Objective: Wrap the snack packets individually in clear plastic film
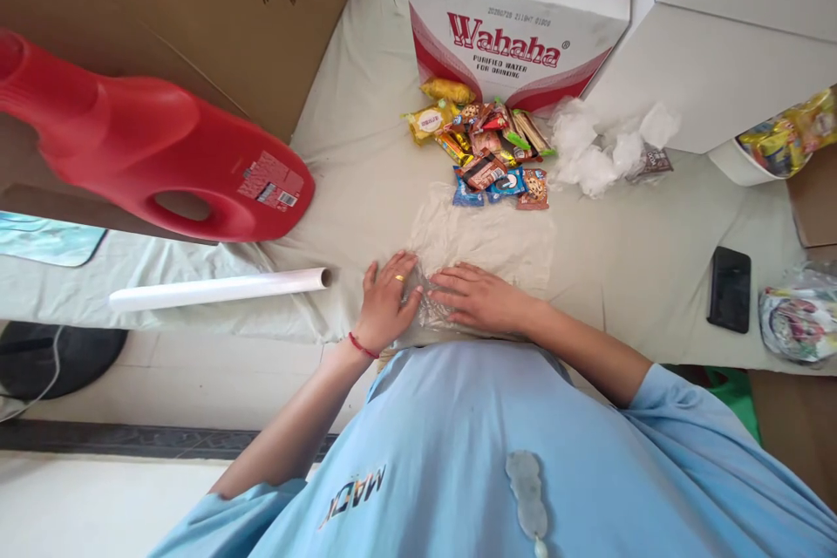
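Note:
A clear plastic sheet lies flat but wrinkled on the covered table in front of me. My left hand, with a ring and a red bracelet, rests on its left near corner, fingers spread. Beside it my right hand lies flat on the sheet's near part, fingers stretched out toward the left. Between the two hands the plastic is bunched and shiny. Just beyond the sheet sits a pile of wrapped snacks. A roll of plastic wrap lies to the left of my left hand.
Behind the snacks stands a Wahaha water carton. Crumpled clear plastic lies right of the pile. A red jug and a big cardboard box are at left. At right are a phone and a white tub of snacks.

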{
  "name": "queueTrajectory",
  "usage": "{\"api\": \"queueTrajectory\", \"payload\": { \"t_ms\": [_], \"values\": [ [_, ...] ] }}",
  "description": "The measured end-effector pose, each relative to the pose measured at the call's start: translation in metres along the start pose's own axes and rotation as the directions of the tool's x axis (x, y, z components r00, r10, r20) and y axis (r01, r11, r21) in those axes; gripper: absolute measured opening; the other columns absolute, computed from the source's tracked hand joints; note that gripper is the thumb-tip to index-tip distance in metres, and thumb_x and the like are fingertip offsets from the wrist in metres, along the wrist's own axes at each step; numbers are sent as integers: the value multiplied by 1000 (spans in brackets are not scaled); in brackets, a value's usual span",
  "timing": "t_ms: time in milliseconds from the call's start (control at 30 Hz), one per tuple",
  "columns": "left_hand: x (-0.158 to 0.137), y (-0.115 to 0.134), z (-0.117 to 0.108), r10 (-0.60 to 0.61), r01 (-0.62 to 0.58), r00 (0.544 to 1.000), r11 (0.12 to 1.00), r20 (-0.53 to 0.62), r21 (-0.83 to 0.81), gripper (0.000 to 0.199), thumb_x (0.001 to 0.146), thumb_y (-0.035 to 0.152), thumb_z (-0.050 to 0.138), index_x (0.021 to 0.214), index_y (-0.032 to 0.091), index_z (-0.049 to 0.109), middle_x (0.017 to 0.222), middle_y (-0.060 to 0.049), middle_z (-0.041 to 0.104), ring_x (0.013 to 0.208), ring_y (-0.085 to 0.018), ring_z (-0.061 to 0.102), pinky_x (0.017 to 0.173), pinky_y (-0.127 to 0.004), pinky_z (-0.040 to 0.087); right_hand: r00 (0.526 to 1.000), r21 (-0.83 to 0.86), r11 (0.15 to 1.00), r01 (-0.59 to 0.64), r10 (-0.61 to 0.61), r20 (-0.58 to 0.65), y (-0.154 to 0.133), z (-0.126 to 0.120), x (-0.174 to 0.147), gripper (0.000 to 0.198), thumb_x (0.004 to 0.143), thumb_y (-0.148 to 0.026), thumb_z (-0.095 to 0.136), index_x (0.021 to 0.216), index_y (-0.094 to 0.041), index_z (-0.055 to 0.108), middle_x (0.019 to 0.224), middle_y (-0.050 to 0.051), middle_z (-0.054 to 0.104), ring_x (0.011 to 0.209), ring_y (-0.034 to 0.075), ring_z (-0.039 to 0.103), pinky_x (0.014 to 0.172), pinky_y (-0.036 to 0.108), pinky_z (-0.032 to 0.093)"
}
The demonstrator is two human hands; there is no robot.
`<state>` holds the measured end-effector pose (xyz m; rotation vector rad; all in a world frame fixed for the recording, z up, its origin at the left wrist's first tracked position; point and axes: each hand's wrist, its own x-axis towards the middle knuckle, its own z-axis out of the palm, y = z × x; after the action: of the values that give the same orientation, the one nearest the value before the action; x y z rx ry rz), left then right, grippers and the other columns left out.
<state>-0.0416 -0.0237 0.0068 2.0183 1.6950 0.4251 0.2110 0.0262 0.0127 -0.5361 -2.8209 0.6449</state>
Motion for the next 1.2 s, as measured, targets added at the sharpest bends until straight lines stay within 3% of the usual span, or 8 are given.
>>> {"api": "queueTrajectory", "payload": {
  "t_ms": [133, 233, 367, 433, 633, 833, 1000, 1200],
  "values": [
    [12, 3, -17, -39, 59, 974, 995, -223, 82, 34, 101, 37, 49, 117, 18, 73, 144, -17, 66, 150, -36, 45, 118, -61, 40, 995, 6, 1000, -12, 12, 96, 1, 7, -3, 52, 106, -38, 60, 155, -21, 57, 167, 13, 45, 158, 26, 38, 132, 54, 23],
    [16, 30, -28, 44, 49, 933, 967, -356, 249, 29, 100, 31, 54, 112, 18, 76, 139, -20, 68, 137, -40, 53, 109, -64, 42, 996, 1, 1000, -21, 21, 88, 4, 9, -3, 54, 105, -39, 62, 155, -21, 57, 168, 13, 45, 158, 27, 36, 133, 55, 22],
    [32, 76, -22, 364, -327, 925, 908, -109, 262, 34, 104, 24, 47, 127, 19, 73, 133, -15, 73, 129, -30, 61, 105, -50, 47, 996, -11, 998, -62, 63, 70, 3, 13, 0, 44, 104, -42, 62, 140, -17, 70, 151, 17, 63, 150, 31, 47, 129, 55, 30],
    [47, 86, -12, 388, -379, 922, 898, 0, 222, 40, 106, 26, 43, 136, 16, 68, 144, -15, 69, 139, -28, 57, 111, -48, 46, 990, -11, 994, -110, 111, 90, 2, 14, 1, 42, 103, -42, 64, 132, -13, 74, 137, 19, 71, 141, 32, 56, 124, 54, 38],
    [75, 51, 15, 74, -87, 995, 964, 62, 253, 54, 109, 36, 34, 158, 20, 51, 171, -13, 40, 160, -33, 34, 129, -69, 16, 992, 96, 988, -120, 116, 46, -6, 10, -15, 41, 102, -34, 66, 140, -20, 70, 155, 15, 59, 152, 29, 44, 131, 56, 27],
    [45, 23, 24, 66, -79, 996, 959, 53, 274, 61, 109, 49, 33, 166, 27, 37, 176, -9, 27, 165, -32, 24, 130, -72, 1, 983, 371, 914, -161, 183, -24, 16, -38, -44, 34, 107, -35, 55, 133, -20, 72, 143, 14, 68, 132, 23, 64, 113, 41, 51],
    [38, 27, 29, 36, -50, 998, 957, 54, 285, 63, 109, 51, 33, 167, 28, 35, 177, -9, 25, 165, -33, 23, 129, -73, -3, 788, -49, 794, -606, 590, -177, 96, -98, -18, 35, 102, -23, 50, 129, -20, 73, 132, 14, 71, 122, 30, 66, 102, 44, 55],
    [39, 27, 27, 51, -58, 998, 967, 32, 249, 61, 108, 50, 37, 166, 30, 37, 175, -10, 30, 163, -33, 27, 129, -74, 1, 714, -323, 669, -669, 700, -28, 137, -111, 31, 63, 93, -27, 63, 154, -16, 55, 150, 22, 57, 118, 40, 66, 96, 49, 54]
  ]
}}
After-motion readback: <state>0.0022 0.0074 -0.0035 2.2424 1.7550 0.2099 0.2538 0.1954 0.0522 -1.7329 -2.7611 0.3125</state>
